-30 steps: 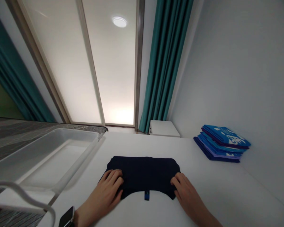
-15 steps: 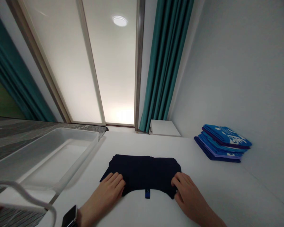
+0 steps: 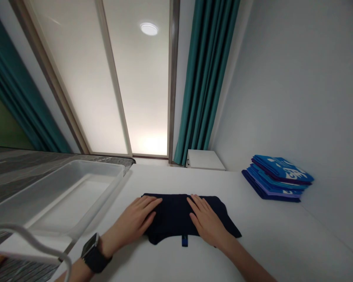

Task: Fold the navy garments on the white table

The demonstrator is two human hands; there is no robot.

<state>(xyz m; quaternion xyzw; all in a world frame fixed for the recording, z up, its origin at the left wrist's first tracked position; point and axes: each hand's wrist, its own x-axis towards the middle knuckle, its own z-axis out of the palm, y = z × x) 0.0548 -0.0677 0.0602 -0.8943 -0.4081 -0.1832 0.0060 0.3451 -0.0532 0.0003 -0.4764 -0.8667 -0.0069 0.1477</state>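
A folded dark navy garment (image 3: 173,213) with a small blue tag at its near edge lies on the white table (image 3: 270,239) in front of me. My left hand (image 3: 135,221) lies flat on its left part, fingers stretched out and pointing away from me. My right hand (image 3: 206,221) presses flat on its middle-right part, fingers extended. A dark watch (image 3: 91,250) sits on my left wrist. Neither hand grips anything.
A clear plastic bin (image 3: 61,192) stands at the left of the table. A stack of folded blue cloths (image 3: 278,178) rests at the right against the wall. A small white box (image 3: 205,159) sits at the back by teal curtains (image 3: 204,78). A white hanger (image 3: 32,243) curves at lower left.
Both hands have moved from the garment's near corners onto its top, further from me. The right hand shifted left toward the middle. The garment looks narrower on the left.
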